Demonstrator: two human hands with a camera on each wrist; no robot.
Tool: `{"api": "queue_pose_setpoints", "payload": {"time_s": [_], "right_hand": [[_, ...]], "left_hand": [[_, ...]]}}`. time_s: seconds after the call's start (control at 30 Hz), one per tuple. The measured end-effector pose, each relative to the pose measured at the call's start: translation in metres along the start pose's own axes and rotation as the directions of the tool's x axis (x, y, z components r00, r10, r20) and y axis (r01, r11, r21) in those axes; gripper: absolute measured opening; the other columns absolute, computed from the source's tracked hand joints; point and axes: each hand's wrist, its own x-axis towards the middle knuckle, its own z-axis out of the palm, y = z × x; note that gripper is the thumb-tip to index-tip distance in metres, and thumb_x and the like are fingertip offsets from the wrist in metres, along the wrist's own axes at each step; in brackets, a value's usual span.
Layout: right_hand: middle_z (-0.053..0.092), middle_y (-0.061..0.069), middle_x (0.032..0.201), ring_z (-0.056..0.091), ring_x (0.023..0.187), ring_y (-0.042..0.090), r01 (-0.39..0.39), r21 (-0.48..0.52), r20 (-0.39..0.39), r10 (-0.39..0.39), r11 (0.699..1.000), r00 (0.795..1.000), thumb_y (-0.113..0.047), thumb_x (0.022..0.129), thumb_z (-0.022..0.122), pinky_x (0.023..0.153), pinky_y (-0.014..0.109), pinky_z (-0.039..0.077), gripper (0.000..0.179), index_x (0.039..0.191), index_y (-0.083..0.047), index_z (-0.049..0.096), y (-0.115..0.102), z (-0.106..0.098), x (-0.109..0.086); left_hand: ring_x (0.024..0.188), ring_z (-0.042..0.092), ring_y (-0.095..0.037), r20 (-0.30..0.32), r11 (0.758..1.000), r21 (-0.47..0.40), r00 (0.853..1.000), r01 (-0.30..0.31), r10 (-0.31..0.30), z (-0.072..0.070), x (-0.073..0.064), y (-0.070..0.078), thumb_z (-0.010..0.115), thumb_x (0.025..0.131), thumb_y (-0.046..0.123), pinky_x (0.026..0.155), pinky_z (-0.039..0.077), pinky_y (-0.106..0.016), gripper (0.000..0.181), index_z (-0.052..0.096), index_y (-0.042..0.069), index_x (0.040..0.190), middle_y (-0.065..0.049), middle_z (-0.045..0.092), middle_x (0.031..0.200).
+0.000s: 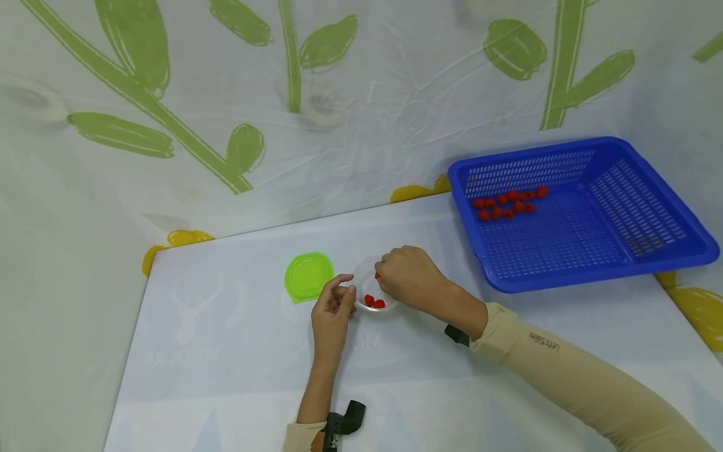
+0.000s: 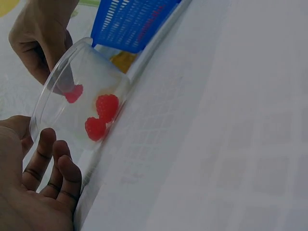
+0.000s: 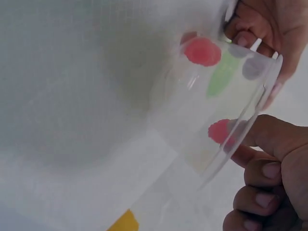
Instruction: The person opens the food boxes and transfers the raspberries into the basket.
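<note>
A clear round plastic bowl [image 1: 366,309] stands on the table, with two red raspberries [image 2: 107,108] lying together at its bottom. My right hand [image 1: 411,276] reaches over the rim from the right. Between its thumb and forefinger it pinches another raspberry [image 3: 219,131] down inside the bowl, the other fingers curled into the palm. At the bowl's left side my left hand [image 1: 332,312] holds the rim, thumb on the near side and bent fingers [image 2: 46,139] along the wall. Just left of the bowl, a bright green lid [image 1: 309,277] lies flat.
A large blue plastic basket [image 1: 570,276] with slotted sides stands at the right back of the table. Several raspberries [image 1: 511,202] are gathered in its left back corner. A pale wall covering with green plant prints [image 1: 294,56] rises behind the table's back edge.
</note>
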Motion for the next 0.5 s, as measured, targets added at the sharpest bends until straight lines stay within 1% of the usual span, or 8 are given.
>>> {"api": "queue_pose_setpoints", "payload": {"time_s": [0.13,0.2,0.3,0.5], "right_hand": [[0.054,-0.003,0.059,0.045,0.052,0.013,-0.048,0.104,0.012,0.047,0.993,0.999,-0.015,0.086,0.075,0.049,0.025,0.041,0.009,0.079,-0.009,0.074,0.006,-0.006,-0.003],[0.053,-0.004,0.059,0.045,0.053,0.013,-0.059,0.14,0.014,0.057,0.988,0.998,-0.015,0.086,0.075,0.05,0.024,0.041,0.008,0.08,-0.01,0.074,0.008,-0.009,-0.005],[0.056,-0.004,0.062,0.048,0.055,0.013,-0.073,0.166,0.02,0.071,0.983,0.997,-0.017,0.087,0.076,0.051,0.024,0.043,0.007,0.084,-0.01,0.075,0.012,-0.015,-0.01],[0.067,0.0,0.071,0.057,0.06,0.015,-0.082,0.185,-0.02,0.088,0.979,0.996,-0.02,0.087,0.077,0.055,0.024,0.048,0.012,0.092,-0.01,0.078,0.021,-0.028,-0.019]], "left_hand": [[0.068,0.056,-0.022,0.005,1.0,0.012,1.0,0.002,-0.002,0.001,-0.003,0.015,0.065,0.099,0.013,0.062,0.052,-0.026,0.026,0.065,0.005,0.123,-0.003,0.059,0.084],[0.069,0.056,-0.025,0.002,1.0,0.018,1.0,0.004,-0.004,0.001,-0.003,0.016,0.065,0.099,0.014,0.063,0.052,-0.026,0.025,0.065,0.006,0.123,-0.004,0.059,0.084],[0.069,0.056,-0.027,0.002,1.0,0.015,1.0,0.003,-0.003,0.002,-0.003,0.016,0.065,0.099,0.014,0.063,0.052,-0.026,0.025,0.066,0.007,0.123,-0.004,0.059,0.084],[0.068,0.055,-0.022,0.006,1.0,-0.01,1.0,0.002,-0.002,0.001,-0.003,0.015,0.065,0.099,0.014,0.062,0.051,-0.024,0.025,0.065,0.006,0.123,-0.004,0.058,0.084]]}}
